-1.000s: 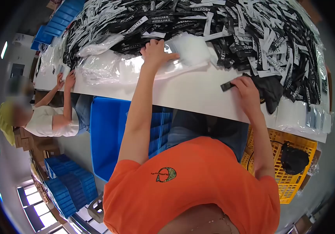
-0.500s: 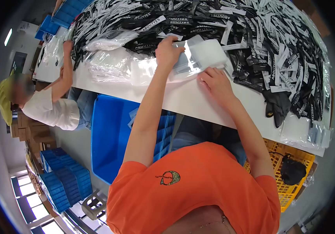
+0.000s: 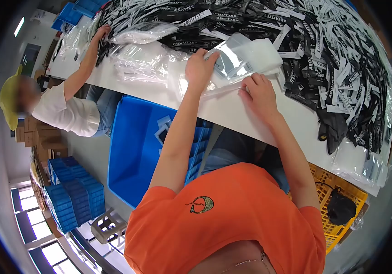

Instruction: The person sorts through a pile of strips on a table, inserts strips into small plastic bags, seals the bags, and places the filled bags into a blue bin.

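Note:
In front of me a clear plastic bag point(image 3: 233, 57) lies over a stack of frosted white bags point(image 3: 266, 55). My left hand point(image 3: 200, 69) is at the clear bag's left edge, its thumb and fingers closed on the film. My right hand point(image 3: 260, 95) rests at the near edge of the stack, fingers bent and pinched together at the bag's near corner. What lies under its fingertips is hidden. Left of my left hand are more loose clear bags point(image 3: 141, 68), with a bundle of wrapped bags point(image 3: 144, 33) behind them.
A heap of black-and-white printed strips point(image 3: 314, 59) covers the back and right of the white table point(image 3: 225, 109). Below stand a blue bin point(image 3: 134, 146) and a yellow crate point(image 3: 317, 176) with a black item point(image 3: 341, 208). A co-worker point(image 3: 70, 107) reaches into the heap at left.
My view has shifted slightly. The clear bag now sits tilted on the stack, and my right hand's fingers have drawn in at its near edge. The co-worker's hand has moved further into the heap.

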Available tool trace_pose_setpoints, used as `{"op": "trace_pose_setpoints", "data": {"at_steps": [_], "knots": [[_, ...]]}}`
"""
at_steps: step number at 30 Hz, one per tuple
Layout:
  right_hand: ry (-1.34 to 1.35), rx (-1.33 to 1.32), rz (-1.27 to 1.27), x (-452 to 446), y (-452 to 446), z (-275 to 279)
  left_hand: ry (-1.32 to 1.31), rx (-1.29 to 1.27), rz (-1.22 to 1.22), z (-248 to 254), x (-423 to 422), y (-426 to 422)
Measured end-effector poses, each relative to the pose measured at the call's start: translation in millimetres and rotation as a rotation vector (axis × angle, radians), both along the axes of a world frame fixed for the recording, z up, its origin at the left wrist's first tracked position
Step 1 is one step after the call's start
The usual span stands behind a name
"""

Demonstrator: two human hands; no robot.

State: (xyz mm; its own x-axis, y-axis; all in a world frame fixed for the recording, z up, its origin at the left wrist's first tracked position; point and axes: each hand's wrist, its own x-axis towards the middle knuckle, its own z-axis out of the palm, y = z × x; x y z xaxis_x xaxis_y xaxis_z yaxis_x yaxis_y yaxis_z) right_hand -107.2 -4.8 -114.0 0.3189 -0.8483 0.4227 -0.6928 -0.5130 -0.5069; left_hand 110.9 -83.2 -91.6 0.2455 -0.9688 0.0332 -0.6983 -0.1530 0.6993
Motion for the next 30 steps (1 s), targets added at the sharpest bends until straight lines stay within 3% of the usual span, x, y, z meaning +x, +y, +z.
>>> {"op": "trace_pose_setpoints", "data": {"at_steps": [3, 7, 10, 17, 21, 27, 30], "knots": [[0.012, -0.026, -0.028, 0.8, 0.8, -0.1, -0.538, -0.336, -0.018, -6.2, -3.0, 9.9], [0.032, -0.043, -0.07, 0.4, 6.2, 0.0, -0.608, -0.065, -0.051, -3.1, 4.5, 5.7], [0.032, -0.015, -0.104, 7.5, 16.1, 3.3, -0.528, -0.047, 0.009, -9.5, -4.6, 11.7], [0.036, -0.024, -0.112, 38.8, 8.5, -9.1, -0.255, 0.021, -0.142, -5.5, 15.5, -2.6], [-0.016, -0.02, -0.114, 56.8, 3.6, 0.3, -0.232, 0.013, -0.255, -2.5, 32.3, -27.7], [-0.127, -0.004, -0.011, 45.4, -3.2, -0.1, -0.203, -0.369, -0.209, -12.0, 40.3, -32.9], [-0.179, 0.085, -0.062, 13.8, 8.4, -1.3, -0.161, -0.42, -0.164, 0.2, 39.0, -26.4]]}}
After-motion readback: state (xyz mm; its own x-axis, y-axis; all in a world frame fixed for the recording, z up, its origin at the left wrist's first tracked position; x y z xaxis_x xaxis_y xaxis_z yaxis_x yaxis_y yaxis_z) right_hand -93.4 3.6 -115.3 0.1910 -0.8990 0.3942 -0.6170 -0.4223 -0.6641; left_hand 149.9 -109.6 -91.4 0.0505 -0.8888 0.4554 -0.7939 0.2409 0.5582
